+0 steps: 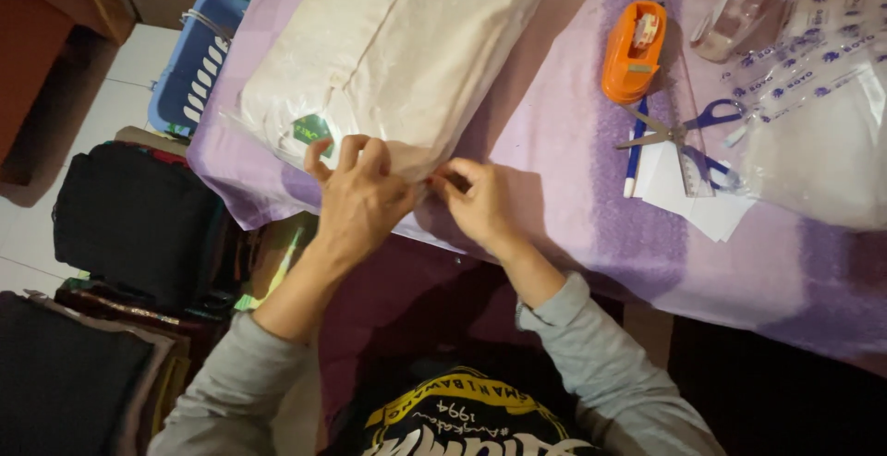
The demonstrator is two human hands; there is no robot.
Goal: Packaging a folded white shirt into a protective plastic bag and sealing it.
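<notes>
**Both hands pinching the end flap of a bagged cream bundle**

A large, cream-coloured folded fabric bundle sealed in a clear plastic bag (pixel 397 49) lies on the purple-and-lilac checked tablecloth (pixel 554 188), its near end at the table edge just in front of the person. A small green label (pixel 312 129) shows through the plastic at the near left corner.

The left hand (pixel 358 199) rests on the near end of the bag, fingers curled and pressed together over the loose plastic flap, thumb raised beside the green label. The right hand (pixel 479 202) sits just beside it, fingertips brought together in a pinch on the same plastic edge; the two hands nearly touch. Both arms wear grey sleeves.

To the right on the cloth, well apart from the hands, stand an orange tape dispenser (pixel 633 49), blue-handled scissors (pixel 684 128) lying across a clear ruler, a blue-and-white pen (pixel 633 156) and some white paper sheets (pixel 693 197). Further right lies a stack of clear printed plastic bags (pixel 813 96).

Left of the table, a blue plastic basket (pixel 199 54) stands on the floor, with dark folded fabric stacks (pixel 139 220) near it
</notes>
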